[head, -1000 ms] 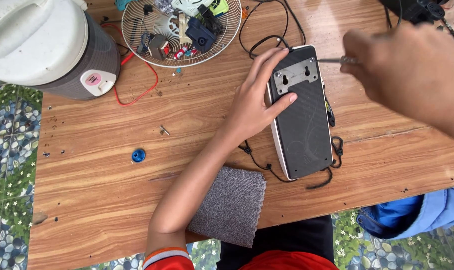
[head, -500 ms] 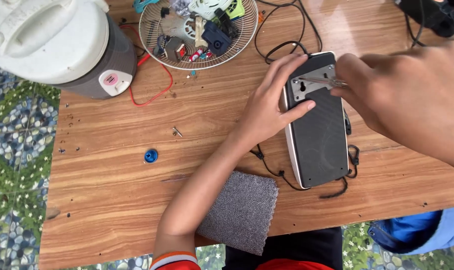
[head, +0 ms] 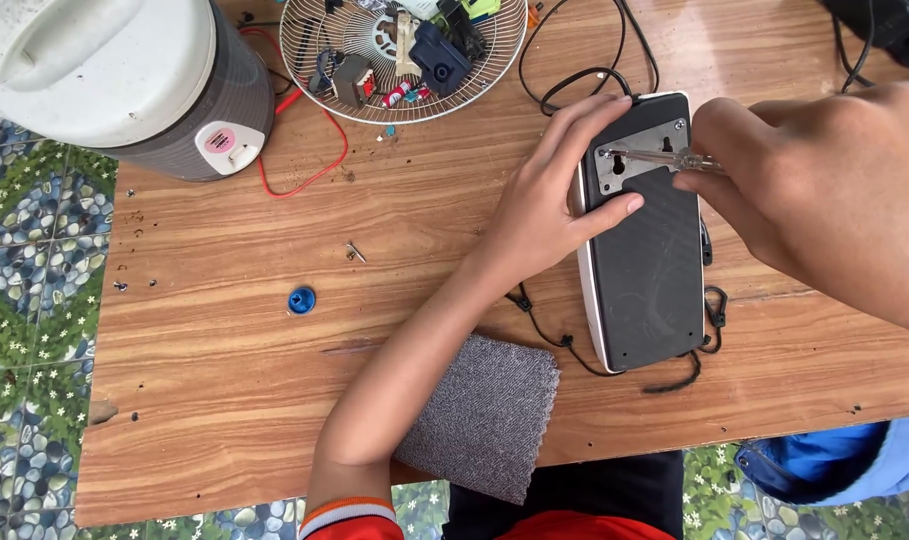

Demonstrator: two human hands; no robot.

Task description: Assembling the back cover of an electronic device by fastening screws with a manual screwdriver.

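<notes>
Lengthwise toward the person, black device; screwdriver crosswise, tip leftward.

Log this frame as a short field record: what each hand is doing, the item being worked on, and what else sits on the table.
left hand: pressing flat on the black device, steadying it
right hand: holding a screwdriver, tip at the metal plate
black device: lying on the wooden table, cable beneath
other items: grey cloth, blue cap, loose screw, wire fan guard holding parts, rice cooker
</notes>
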